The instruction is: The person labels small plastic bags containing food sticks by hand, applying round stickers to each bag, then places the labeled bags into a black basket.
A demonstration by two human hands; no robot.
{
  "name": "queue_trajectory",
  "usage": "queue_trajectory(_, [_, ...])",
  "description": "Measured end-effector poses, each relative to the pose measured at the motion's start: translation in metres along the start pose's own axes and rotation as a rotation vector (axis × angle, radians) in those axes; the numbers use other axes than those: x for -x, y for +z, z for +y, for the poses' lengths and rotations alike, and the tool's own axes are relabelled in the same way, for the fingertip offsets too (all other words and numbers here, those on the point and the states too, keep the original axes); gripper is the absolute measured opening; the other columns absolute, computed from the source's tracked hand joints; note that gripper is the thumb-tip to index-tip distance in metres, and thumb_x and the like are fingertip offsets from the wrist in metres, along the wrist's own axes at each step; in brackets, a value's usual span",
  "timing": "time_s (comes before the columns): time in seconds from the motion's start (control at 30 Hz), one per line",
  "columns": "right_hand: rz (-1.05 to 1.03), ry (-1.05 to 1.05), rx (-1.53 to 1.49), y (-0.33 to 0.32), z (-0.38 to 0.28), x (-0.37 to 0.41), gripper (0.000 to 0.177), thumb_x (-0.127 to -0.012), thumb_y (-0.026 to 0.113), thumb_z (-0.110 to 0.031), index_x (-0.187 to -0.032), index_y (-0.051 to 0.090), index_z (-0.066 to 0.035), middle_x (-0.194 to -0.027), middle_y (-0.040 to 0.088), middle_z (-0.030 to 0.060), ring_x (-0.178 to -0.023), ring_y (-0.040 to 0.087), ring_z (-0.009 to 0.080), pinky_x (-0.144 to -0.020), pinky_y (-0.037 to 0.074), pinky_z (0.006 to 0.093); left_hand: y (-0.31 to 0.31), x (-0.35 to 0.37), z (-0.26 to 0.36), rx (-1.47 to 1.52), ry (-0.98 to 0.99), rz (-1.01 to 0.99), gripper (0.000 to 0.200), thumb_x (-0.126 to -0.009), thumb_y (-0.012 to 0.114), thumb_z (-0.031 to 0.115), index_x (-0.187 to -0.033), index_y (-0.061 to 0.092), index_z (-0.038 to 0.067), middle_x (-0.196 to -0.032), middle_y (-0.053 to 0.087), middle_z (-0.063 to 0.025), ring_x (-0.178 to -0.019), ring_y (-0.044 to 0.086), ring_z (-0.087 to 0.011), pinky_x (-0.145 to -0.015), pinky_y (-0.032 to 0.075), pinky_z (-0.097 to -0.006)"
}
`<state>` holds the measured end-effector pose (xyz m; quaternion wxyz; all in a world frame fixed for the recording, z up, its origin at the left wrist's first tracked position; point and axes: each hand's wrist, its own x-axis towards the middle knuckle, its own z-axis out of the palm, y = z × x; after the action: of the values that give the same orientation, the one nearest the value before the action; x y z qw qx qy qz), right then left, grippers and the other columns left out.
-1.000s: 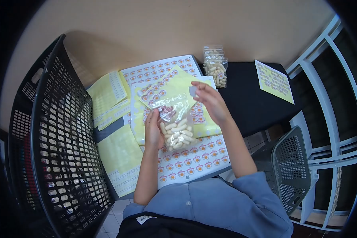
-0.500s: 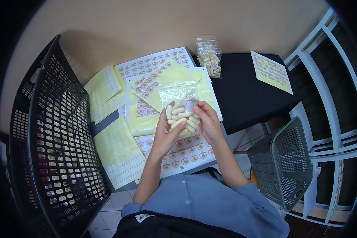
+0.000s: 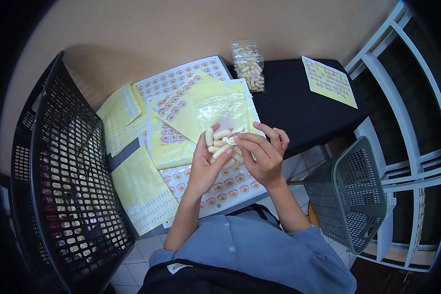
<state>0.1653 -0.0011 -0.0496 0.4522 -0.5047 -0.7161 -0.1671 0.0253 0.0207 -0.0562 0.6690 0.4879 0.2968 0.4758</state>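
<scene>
A tall black plastic crate (image 3: pixel 68 186) with a grid of oblong holes fills the left side, standing just beside the counter (image 3: pixel 299 112), whose bare part is matt black. At the right stands a white shelf frame (image 3: pixel 402 98) of straight bars, and in front of it a smaller grey mesh basket (image 3: pixel 350 196), tilted. Glossy white sticker sheets (image 3: pixel 181 81) printed with rows of small round orange-and-red labels cover the near half of the counter, overlapped by pale yellow backing sheets (image 3: pixel 142 188), flat and partly peeled; one more yellow sheet (image 3: pixel 328 81) lies well apart on the black surface

Both hands meet above the sheets, near the counter's front edge. The left hand (image 3: pixel 206 166) is closed around the clear bag (image 3: pixel 223 122) from the side and below, its thumb on the front. The bag is thin, crinkly, see-through film, upright, its flat upper half empty and its lower half bulging with smooth cream oblong capsules. The right hand (image 3: pixel 264 157) pinches a round sticker (image 3: pixel 233 139) with thumb and forefinger against the bag's front, the other fingers fanned out. A stack of filled bags (image 3: pixel 249 68) of the same kind stands at the counter's far edge by the wall
</scene>
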Motion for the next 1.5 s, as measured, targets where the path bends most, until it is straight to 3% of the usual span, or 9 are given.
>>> queue_trajectory(0.47, [-0.167, 0.023, 0.058, -0.012, 0.004, -0.001, 0.013, -0.069, 0.061, -0.013, -0.081, 0.062, -0.016, -0.093, 0.06, -0.0069, -0.106, 0.047, 0.0171, -0.093, 0.019, 0.038, 0.007, -0.006, -0.007, 0.04, -0.006, -0.03, 0.05, -0.079, 0.051, 0.002, -0.123, 0.028, 0.001, -0.111, 0.046, -0.0119, -0.1, 0.048, -0.0159, -0.082, 0.042, -0.0271])
queue_trajectory(0.63, [-0.265, 0.06, 0.059, -0.018, -0.003, 0.004, 0.016, -0.07, 0.061, -0.016, -0.086, 0.062, -0.015, -0.102, 0.057, -0.0061, -0.11, 0.043, 0.0178, -0.097, 0.016, 0.0424, 0.007, -0.015, -0.012, 0.166, -0.099, 0.057, 0.039, -0.082, 0.05, 0.006, -0.118, 0.036, 0.0, -0.101, 0.052, -0.0101, -0.088, 0.054, -0.0126, -0.074, 0.045, -0.0237])
queue_trajectory(0.73, [-0.267, 0.081, 0.055, -0.018, -0.001, 0.009, 0.016, -0.07, 0.062, -0.018, -0.086, 0.063, -0.017, -0.102, 0.058, -0.0044, -0.112, 0.041, 0.0205, -0.099, 0.013, 0.0426, 0.011, -0.018, -0.013, 0.086, -0.081, 0.079, 0.034, -0.083, 0.05, 0.009, -0.113, 0.04, -0.001, -0.096, 0.054, -0.0094, -0.083, 0.054, -0.0109, -0.071, 0.046, -0.0217])
queue_trajectory(0.9, [-0.274, 0.116, -0.007, -0.024, 0.006, 0.011, 0.014, -0.071, 0.061, -0.022, -0.085, 0.063, -0.019, -0.116, 0.049, -0.0008, -0.118, 0.033, 0.0232, -0.099, 0.011, 0.0453, 0.011, -0.02, -0.029, 0.11, -0.095, 0.105, 0.027, -0.083, 0.05, 0.011, -0.107, 0.046, -0.002, -0.092, 0.055, -0.008, -0.079, 0.053, -0.0089, -0.067, 0.045, -0.0202])
queue_trajectory(1.03, [-0.26, 0.094, -0.008, -0.024, 0.013, 0.016, 0.014, -0.071, 0.061, -0.023, -0.084, 0.064, -0.02, -0.118, 0.047, 0.0036, -0.119, 0.031, 0.026, -0.099, 0.011, 0.0461, 0.014, -0.023, -0.037, 0.074, -0.06, 0.131, 0.027, -0.083, 0.05, 0.012, -0.106, 0.046, -0.001, -0.09, 0.054, -0.0069, -0.078, 0.053, -0.0082, -0.066, 0.044, -0.0198])
queue_trajectory(1.1, [-0.259, 0.213, -0.179, -0.026, 0.017, 0.016, 0.018, -0.072, 0.061, -0.023, -0.089, 0.063, -0.021, -0.122, 0.043, 0.0085, -0.12, 0.028, 0.0297, -0.099, 0.009, 0.0481, 0.016, -0.023, -0.035, 0.034, -0.044, 0.125, 0.027, -0.083, 0.05, 0.012, -0.107, 0.046, -0.001, -0.09, 0.054, -0.0069, -0.078, 0.053, -0.0081, -0.066, 0.045, -0.0199])
queue_trajectory(1.23, [-0.31, 0.265, -0.124, -0.023, 0.019, 0.011, 0.024, -0.075, 0.057, -0.025, -0.098, 0.061, -0.023, -0.128, 0.032, 0.0151, -0.123, 0.02, 0.0346, -0.098, 0.006, 0.0505, 0.021, -0.021, -0.029, 0.052, -0.062, 0.083, 0.032, -0.081, 0.054, 0.009, -0.109, 0.044, -0.001, -0.093, 0.053, -0.0075, -0.079, 0.053, -0.0089, -0.067, 0.045, -0.0209])
queue_trajectory(1.3, [-0.402, 0.341, -0.088, -0.022, 0.021, 0.01, 0.028, -0.077, 0.054, -0.024, -0.105, 0.058, -0.024, -0.135, 0.02, 0.0165, -0.125, 0.012, 0.0359, -0.099, 0.004, 0.0494, 0.023, -0.019, -0.027, -0.008, -0.035, 0.067, 0.034, -0.08, 0.054, 0.008, -0.11, 0.043, -0.001, -0.094, 0.053, -0.0079, -0.08, 0.053, -0.0096, -0.068, 0.046, -0.0215])
queue_trajectory(1.5, [-0.451, 0.309, -0.064, -0.025, 0.021, 0.01, 0.033, -0.076, 0.053, -0.028, -0.108, 0.056, -0.024, -0.134, 0.017, 0.0216, -0.125, 0.01, 0.0383, -0.098, 0.003, 0.0521, 0.022, -0.017, -0.02, -0.075, -0.041, 0.019, 0.044, -0.074, 0.058, 0.002, -0.114, 0.039, -0.002, -0.098, 0.052, -0.0092, -0.085, 0.053, -0.0116, -0.072, 0.046, -0.023])
